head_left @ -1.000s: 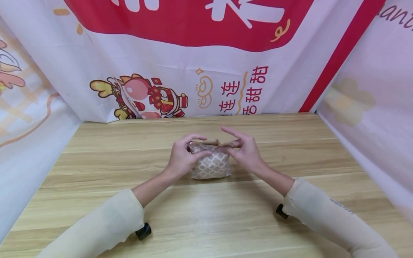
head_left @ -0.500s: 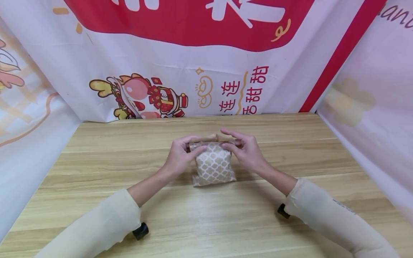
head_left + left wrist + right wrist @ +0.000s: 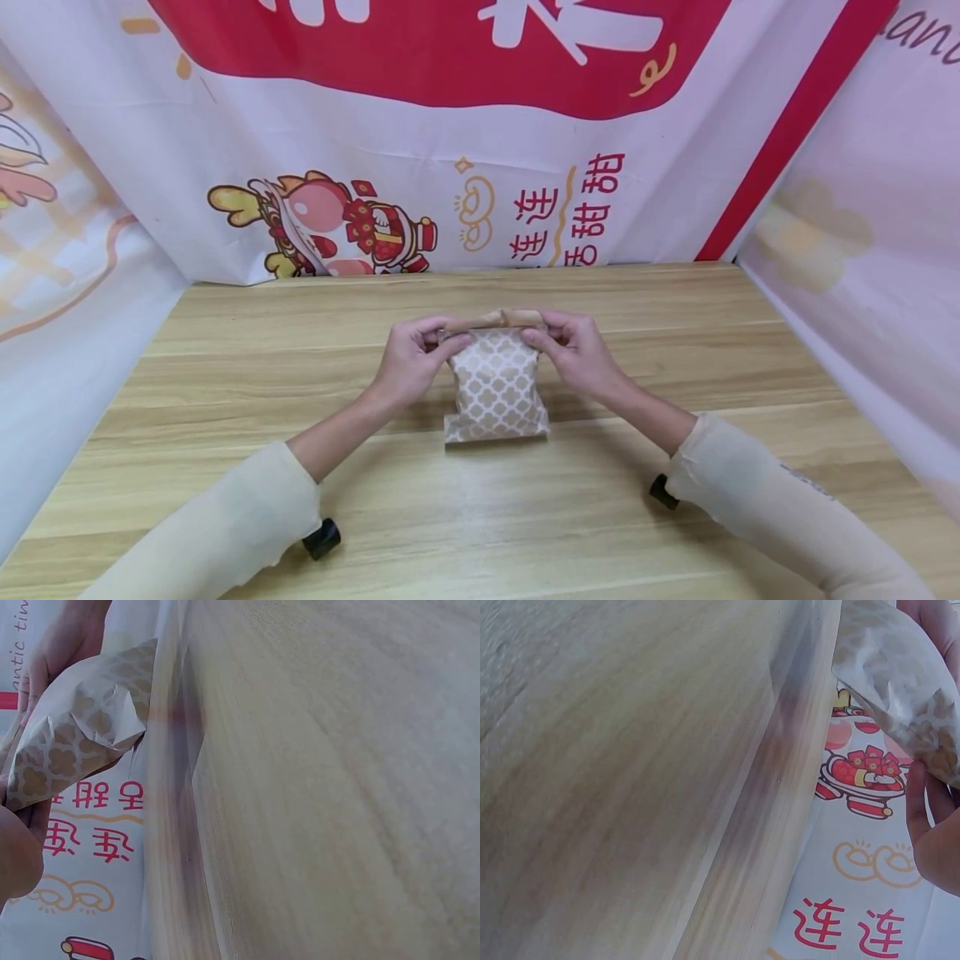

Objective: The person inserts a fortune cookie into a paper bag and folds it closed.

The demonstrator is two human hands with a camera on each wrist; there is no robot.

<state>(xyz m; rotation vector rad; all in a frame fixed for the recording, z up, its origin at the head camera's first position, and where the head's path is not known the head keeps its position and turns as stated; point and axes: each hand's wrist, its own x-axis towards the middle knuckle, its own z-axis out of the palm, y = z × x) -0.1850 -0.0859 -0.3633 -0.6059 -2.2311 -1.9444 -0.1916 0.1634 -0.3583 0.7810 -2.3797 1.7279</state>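
Observation:
A brown paper bag (image 3: pixel 498 385) with a white lattice print stands upright on the table in the head view, its top edge folded over. My left hand (image 3: pixel 410 357) pinches the upper left corner, thumb on the near face and fingers behind. At the upper right corner my right hand (image 3: pixel 581 350) pinches the fold the same way. The left wrist view shows the bulging, creased side of the bag (image 3: pixel 90 724). In the right wrist view the bag (image 3: pixel 900 671) hangs between both hands. What the bag holds is hidden.
A wood-grain table (image 3: pixel 480 517) lies under the hands. Printed white and red cloth (image 3: pixel 450 133) hangs along the table's back edge, with more printed cloth (image 3: pixel 847 250) at the right side and left side. A black wrist device (image 3: pixel 322 539) shows below the left sleeve.
The bag has been straightened up, so more of its printed face shows and its bottom edge sits nearer. Both hands have shifted out to the top corners, and the right index finger has come down.

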